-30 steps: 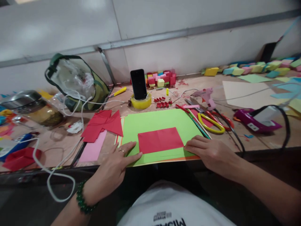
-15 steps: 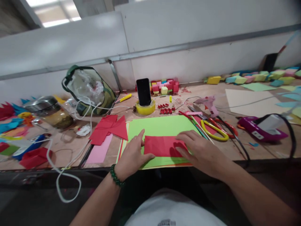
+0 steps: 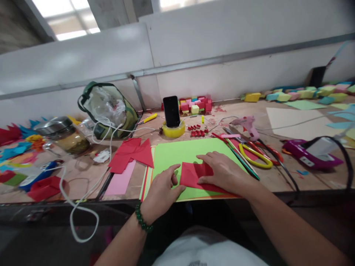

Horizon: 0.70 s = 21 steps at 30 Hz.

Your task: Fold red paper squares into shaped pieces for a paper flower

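Right hand (image 3: 222, 173) grip rests, fingers apart, on the creased red paper sheet (image 3: 190, 175) over flat lime-green paper (image 3: 173, 152); left hand (image 3: 164, 186), also spread, beside it; folding looks begun, unfinished.

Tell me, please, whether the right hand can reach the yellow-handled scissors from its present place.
Probably yes. The yellow-handled scissors lie just beyond the right hand, with no tall thing between, only thin coloured strips. It would first have to leave the red paper it touches.
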Each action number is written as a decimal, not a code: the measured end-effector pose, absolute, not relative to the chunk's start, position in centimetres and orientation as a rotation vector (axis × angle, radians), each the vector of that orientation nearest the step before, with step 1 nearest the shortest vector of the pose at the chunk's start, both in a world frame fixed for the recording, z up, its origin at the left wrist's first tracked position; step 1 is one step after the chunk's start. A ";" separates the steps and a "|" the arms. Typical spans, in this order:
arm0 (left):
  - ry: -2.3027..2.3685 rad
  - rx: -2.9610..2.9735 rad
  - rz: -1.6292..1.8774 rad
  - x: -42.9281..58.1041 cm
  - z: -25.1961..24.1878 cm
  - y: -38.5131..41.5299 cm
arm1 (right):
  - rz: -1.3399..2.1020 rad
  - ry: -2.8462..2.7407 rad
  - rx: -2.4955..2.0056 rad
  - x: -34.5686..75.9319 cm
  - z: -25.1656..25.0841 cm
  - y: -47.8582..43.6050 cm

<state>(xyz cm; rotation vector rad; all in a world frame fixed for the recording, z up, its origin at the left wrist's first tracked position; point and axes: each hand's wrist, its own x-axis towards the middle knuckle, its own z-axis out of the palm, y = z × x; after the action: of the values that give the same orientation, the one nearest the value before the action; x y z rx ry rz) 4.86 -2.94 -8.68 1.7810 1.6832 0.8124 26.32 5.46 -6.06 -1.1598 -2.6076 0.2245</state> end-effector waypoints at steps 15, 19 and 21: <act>1.662 2.740 1.139 4.4 -5.9 -5.5 | -0.065 -2.348 -0.310 27.0 -2.4 2.7; 1.647 2.868 1.058 4.9 -7.3 -5.8 | -0.063 -2.430 -0.435 27.4 -6.0 2.1; 1.608 2.875 1.002 5.2 -7.6 -5.8 | 0.012 -2.411 -0.498 27.6 -7.4 1.9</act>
<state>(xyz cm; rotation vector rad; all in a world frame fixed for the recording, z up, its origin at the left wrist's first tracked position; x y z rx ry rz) 5.20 -5.82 -7.59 2.8747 1.6080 1.0019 27.61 1.94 -7.45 -0.4975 -2.4112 0.0122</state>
